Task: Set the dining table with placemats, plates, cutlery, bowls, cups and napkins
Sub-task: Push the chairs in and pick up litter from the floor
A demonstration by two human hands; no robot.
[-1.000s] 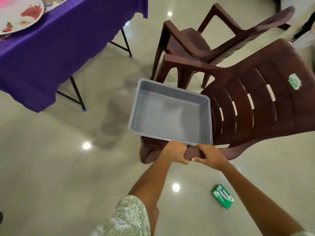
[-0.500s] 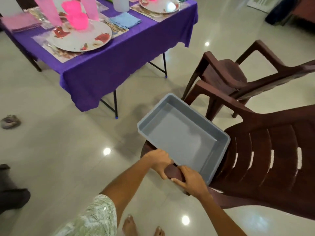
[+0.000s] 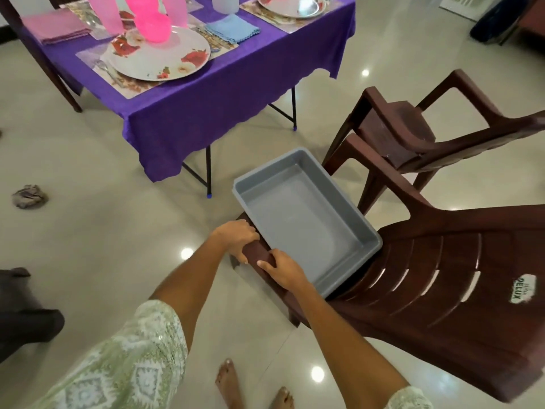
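Head view, grey tub [image 3: 303, 219] on brown chair [image 3: 442, 284]

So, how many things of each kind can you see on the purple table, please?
Plates: 2
Napkins: 2, one pink, one blue
Pink cups: 2
Pink bowl: 1
White container: 1
Total: 8
Cutlery beside the near plate is too blurred to count.
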